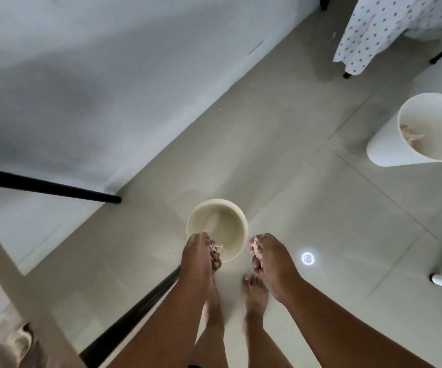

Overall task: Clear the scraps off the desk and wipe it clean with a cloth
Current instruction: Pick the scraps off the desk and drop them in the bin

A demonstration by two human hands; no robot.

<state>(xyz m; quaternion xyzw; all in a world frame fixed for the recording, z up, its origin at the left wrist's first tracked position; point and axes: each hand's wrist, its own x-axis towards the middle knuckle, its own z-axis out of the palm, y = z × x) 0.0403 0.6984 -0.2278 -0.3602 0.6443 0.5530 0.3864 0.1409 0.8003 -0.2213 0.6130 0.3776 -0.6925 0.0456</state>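
Setting, as I read it from the head camera: a room in a home. Evidence: pale, glossy floor tiles (320, 208) with thin grout lines; a plain white wall (81, 75) meeting them at a low skirting; a polka-dot cloth (389, 27) draped over black-legged furniture in the far corner; a cream bucket (218, 227) and a larger white bin (424, 128) standing on the floor; my operator's bare feet (254, 296) on the tiles; a light desk edge (15, 274) on black legs.
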